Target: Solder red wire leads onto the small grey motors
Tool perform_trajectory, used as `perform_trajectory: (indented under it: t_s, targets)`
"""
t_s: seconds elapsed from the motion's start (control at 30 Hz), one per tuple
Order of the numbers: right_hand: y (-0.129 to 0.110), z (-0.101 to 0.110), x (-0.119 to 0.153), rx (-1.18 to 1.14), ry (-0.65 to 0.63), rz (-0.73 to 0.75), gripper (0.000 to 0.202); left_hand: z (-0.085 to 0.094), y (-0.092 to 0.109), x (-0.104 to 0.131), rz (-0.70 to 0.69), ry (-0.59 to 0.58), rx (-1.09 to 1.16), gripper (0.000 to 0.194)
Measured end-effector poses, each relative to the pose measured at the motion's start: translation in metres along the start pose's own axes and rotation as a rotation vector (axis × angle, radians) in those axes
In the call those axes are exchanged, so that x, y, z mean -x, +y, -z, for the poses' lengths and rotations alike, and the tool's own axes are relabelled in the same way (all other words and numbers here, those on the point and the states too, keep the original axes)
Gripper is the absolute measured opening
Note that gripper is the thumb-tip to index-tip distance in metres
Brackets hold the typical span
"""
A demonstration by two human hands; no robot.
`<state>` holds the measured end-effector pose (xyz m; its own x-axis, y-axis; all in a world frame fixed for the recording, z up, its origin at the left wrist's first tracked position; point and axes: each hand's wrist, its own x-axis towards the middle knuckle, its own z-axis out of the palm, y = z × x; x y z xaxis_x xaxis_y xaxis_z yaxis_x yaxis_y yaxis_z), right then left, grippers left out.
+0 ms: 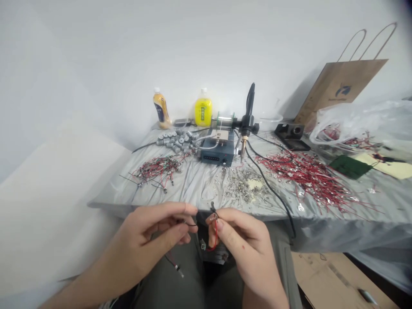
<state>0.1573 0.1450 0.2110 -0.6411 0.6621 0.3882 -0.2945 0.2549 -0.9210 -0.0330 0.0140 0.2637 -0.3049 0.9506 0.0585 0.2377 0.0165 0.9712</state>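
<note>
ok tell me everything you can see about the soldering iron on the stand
The soldering iron has a black handle pointing up and a slim metal tip aimed down toward the grey-covered table. It stands nearly upright, clamped in a black bracket at the right of a small blue-grey machine, near the back of the table. A black cable trails from that area over the table's front edge. Neither hand touches it. Whether it is hot cannot be told.

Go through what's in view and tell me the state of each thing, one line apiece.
left hand: pinching a thin black wire
right hand: pinching a red wire
soldering iron: clamped upright, tip down
orange bottle: upright, capped
yellow bottle: upright, capped
paper bag: standing, leaning on the wall
red wires: loose heap on the table
plastic bag: crumpled, open
</note>
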Motion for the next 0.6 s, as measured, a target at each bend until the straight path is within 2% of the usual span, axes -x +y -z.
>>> perform_trajectory:
  t_s: [0.1,0.17,0.3,0.43,0.6]
  targets:
    - [-0.003,-0.006,0.001,0.031,-0.029,-0.022,0.038,-0.013,0.002,-0.001,-0.029,0.012,0.042,0.016]
    - [-0.004,-0.011,0.001,0.078,-0.004,-0.015,0.035,-0.022,0.002,-0.002,-0.02,0.029,0.08,0.014]
    - [-0.004,-0.018,0.002,0.179,0.072,0.037,0.022,-0.035,-0.001,-0.004,-0.031,0.144,0.08,0.011]
    - [-0.001,-0.019,0.004,0.23,0.051,0.06,0.018,-0.038,-0.01,-0.001,-0.042,0.221,0.04,0.011]
    - [-0.002,-0.013,0.003,0.232,-0.051,0.025,0.025,-0.039,-0.019,0.004,-0.015,0.23,0.083,0.007]
